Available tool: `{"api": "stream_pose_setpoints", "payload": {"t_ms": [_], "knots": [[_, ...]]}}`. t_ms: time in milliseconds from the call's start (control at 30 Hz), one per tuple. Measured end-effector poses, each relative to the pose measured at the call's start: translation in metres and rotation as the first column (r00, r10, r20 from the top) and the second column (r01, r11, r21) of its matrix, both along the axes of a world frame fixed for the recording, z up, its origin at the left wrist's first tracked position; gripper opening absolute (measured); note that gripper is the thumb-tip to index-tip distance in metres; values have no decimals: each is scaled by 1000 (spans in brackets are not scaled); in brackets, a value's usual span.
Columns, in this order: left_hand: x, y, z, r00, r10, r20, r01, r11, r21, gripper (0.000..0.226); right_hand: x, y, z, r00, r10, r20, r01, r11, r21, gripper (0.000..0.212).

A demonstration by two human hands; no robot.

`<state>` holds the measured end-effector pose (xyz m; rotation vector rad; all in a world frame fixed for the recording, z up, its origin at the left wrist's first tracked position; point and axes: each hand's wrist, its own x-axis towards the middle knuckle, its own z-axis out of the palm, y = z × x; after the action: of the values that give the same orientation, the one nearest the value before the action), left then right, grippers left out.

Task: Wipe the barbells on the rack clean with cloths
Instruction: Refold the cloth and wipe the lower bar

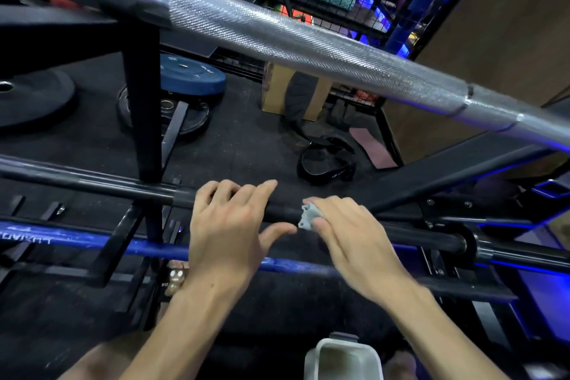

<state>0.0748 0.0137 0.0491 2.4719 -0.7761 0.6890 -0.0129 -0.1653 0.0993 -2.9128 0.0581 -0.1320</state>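
Head view, left to right: my left hand [228,225] lies on the black bar [92,183], fingers draped over the top and thumb spread, steadying rather than squeezing. Just beside it my right hand [345,231] has its grip clamped on a small grey cloth [307,216], bunched under the fingers and pressed against the same bar. That bar rests low on the rack [142,102], with a blue bar [92,242] nearer me and a silver bar [308,40] with knurling crossing high above.

I judge the job is partway at most. The cloth is at mid-shaft, so the length toward the collar [468,245] on the right and the stretch left of my hand are both to be covered. Whether the silver and blue bars have been wiped, I cannot tell; none shows obvious dirt.

Room to slide is fair: rightward the shaft runs free until the collar; leftward the rack upright stands just behind the bar, a likely knuckle catch. The silver bar overhead limits lifting my arms. A white container [342,358] sits near my body, below my wrists.
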Motion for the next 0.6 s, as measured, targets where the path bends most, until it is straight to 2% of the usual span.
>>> {"api": "stream_pose_setpoints", "payload": {"t_ms": [67,133,233,367,433,500,567,600], "knots": [[-2,0,-1,1000,-14,-19,14,1000,-23,66,12,3,2,996,-86,-25,85,995,-51,33],[-2,-1,0,999,-24,-38,22,999,-39,66,25,6,6,980,-180,-88,180,984,-11,36],[-3,-1,1,998,-24,-55,21,998,-64,63,22,12,13,975,-166,-149,177,982,62,34],[-6,-1,2,997,-26,-70,17,993,-117,60,11,40,2,999,-16,43,18,999,-29,50],[-8,-1,2,997,-24,-70,14,991,-130,65,10,45,-7,991,24,133,-12,996,-90,50],[-9,-1,1,998,-20,-60,11,988,-152,65,6,34,-10,985,-31,172,53,991,-125,44],[-8,-2,1,999,-18,-48,10,987,-160,66,3,17,-8,963,-208,172,239,954,-183,29],[-7,-3,1,999,-19,-49,11,986,-165,67,1,9,-5,938,-302,168,328,932,-157,27]]}}
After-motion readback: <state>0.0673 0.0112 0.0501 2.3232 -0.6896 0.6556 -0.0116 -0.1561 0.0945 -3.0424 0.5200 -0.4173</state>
